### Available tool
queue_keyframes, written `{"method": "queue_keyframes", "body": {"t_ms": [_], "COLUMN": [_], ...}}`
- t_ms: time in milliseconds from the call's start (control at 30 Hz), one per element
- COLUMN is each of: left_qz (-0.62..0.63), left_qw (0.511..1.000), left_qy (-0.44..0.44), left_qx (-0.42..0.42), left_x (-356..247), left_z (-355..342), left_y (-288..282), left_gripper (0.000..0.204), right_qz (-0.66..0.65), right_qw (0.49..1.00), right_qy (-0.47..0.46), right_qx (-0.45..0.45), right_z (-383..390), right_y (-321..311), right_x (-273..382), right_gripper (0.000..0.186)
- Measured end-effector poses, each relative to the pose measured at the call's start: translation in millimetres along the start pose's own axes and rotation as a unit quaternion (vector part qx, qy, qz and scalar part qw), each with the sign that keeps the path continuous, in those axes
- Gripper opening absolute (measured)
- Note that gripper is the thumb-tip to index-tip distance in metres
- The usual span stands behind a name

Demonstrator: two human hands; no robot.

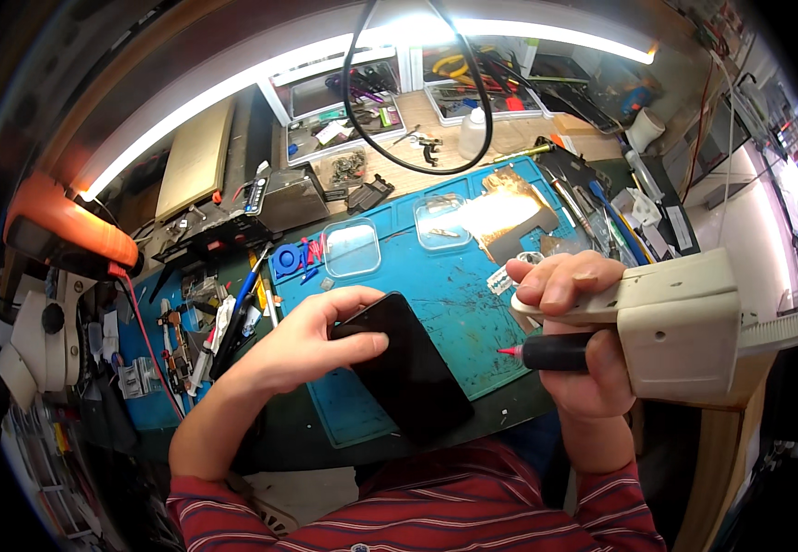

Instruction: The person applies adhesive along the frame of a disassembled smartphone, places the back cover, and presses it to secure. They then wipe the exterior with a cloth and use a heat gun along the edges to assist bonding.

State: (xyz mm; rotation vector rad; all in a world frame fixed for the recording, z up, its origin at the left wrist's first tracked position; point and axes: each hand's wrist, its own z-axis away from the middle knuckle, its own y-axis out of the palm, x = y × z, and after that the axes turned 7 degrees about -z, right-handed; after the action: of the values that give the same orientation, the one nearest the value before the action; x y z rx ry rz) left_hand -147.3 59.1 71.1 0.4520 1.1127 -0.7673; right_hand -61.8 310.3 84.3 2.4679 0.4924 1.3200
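My left hand is closed on the upper left edge of a black smartphone, thumb lying across its dark glass. The phone is tilted above the front of a blue work mat. On the right, my right hand grips a small black tube with a red nozzle pointing left toward the phone. Its upper fingers curl over the narrow end of an off-white boxy device, which hides part of the palm. Whether the hand carries that device's weight I cannot tell.
Two clear plastic trays and a scorched metal plate lie on the mat's far part. Tweezers and tools crowd the right. An orange device stands left. A black cable loop hangs above, before a white bottle.
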Motion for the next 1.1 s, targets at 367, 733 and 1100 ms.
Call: {"method": "queue_keyframes", "body": {"t_ms": [367,733,1100], "left_qz": [0.137,0.097,0.064], "left_qw": [0.985,0.986,0.988], "left_qy": [0.033,0.074,0.097], "left_qx": [0.104,0.113,0.106], "left_x": [37,42,49], "left_z": [-4,-6,-9], "left_y": [26,35,34], "left_gripper": [0.031,0.033,0.032], "right_qz": [-0.041,-0.02,-0.024], "right_qw": [0.997,0.995,0.994], "right_qy": [-0.039,0.064,0.077], "right_qx": [0.061,0.068,0.073], "right_z": [-22,-20,-20], "right_y": [14,30,30], "right_x": [-23,-33,-38], "right_gripper": [0.041,0.025,0.027]}}
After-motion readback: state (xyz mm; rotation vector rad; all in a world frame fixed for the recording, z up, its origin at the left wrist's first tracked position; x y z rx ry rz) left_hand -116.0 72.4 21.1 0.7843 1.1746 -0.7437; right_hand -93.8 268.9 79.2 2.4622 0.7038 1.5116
